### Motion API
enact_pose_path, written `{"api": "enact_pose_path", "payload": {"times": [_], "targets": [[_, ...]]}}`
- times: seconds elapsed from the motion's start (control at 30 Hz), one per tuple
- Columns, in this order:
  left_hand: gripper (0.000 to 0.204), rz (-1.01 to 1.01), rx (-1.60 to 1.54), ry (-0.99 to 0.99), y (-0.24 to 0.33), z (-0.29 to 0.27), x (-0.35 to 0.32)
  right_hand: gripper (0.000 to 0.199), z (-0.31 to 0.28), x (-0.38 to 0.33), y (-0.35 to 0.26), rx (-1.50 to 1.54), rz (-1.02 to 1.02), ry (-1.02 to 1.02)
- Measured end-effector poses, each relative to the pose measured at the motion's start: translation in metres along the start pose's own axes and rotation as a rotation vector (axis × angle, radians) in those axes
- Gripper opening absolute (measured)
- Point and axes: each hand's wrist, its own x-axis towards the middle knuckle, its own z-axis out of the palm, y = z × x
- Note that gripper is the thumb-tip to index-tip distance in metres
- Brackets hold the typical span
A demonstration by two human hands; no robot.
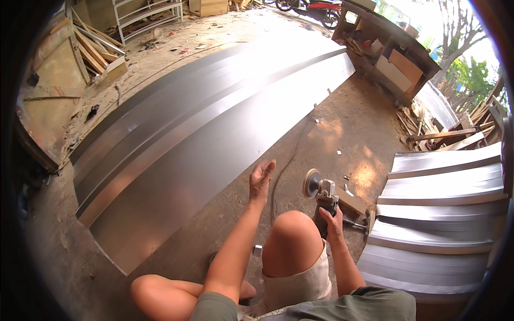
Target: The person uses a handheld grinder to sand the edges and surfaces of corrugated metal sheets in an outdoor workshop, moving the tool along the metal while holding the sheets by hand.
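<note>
My right hand [334, 223] is wrapped round the body of an angle grinder [325, 199], held beside my raised knee. The grinder's round disc [311, 183] points up and to the left. In front of me, my left hand [261, 181] is raised with its fingers stretched out and holds nothing. It is nearest to the near edge of a long, ridged metal sheet [203, 155] that lies across the ground; whether it touches that edge I cannot tell.
More ridged metal sheets [439, 208] lie at the right. A wood block [350, 202] and a metal tool [355, 224] lie past the grinder. A dark cable [284, 171] runs over the floor. Scrap wood [96, 51], a wooden cabinet [393, 51] and a red motorcycle [321, 9] stand farther off.
</note>
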Motion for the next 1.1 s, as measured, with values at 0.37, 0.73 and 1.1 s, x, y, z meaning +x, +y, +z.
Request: {"api": "enact_pose_path", "payload": {"times": [0.37,0.73,1.1], "targets": [[0.035,0.384,-0.147,0.252,0.004,0.053,0.059,0.054,-0.024,0.084,0.021,-0.093,0.218,0.162],[0.034,-0.168,0.403,0.219,-0.006,-0.015,0.036,0.047,0.011,0.134,-0.040,-0.380,0.336,0.141],[0.037,-0.579,0.490,0.168,0.214,-0.045,-0.159,0.053,-0.004,0.114,-0.175,-0.518,0.534,-0.056]]}}
